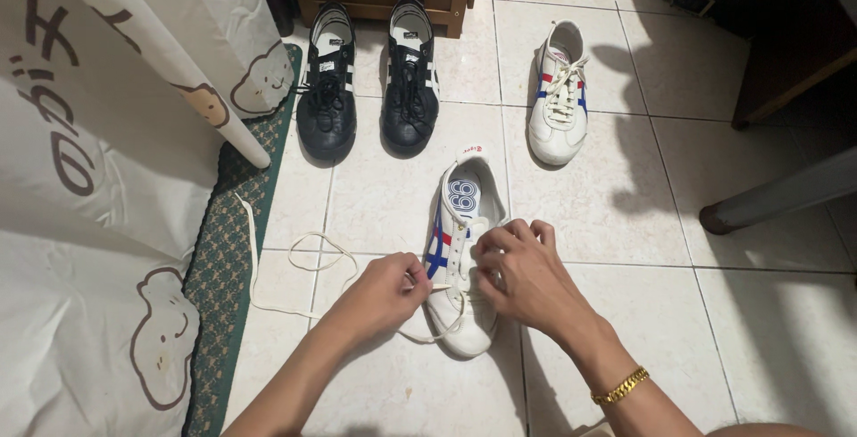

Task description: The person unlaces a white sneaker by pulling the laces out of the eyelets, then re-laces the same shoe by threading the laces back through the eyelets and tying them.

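White leather forms the near sneaker (461, 258), which lies on the tiled floor (625, 223) at centre, toe pointing near, with blue and red side stripes. The left hand (379, 294) pinches the tip of a white lace (268, 263) at the sneaker's left side; the rest of the lace loops away left across the floor to the green mat (223, 258). The right hand (527, 272) is curled over the eyelet area, fingers closed on the upper; the eyelets beneath are hidden. A gold bracelet (620, 386) circles the right wrist. Far right stands the matching white sneaker (558, 98); far centre, a pair of black sneakers (370, 80). A printed curtain (89, 178) covers the left side.
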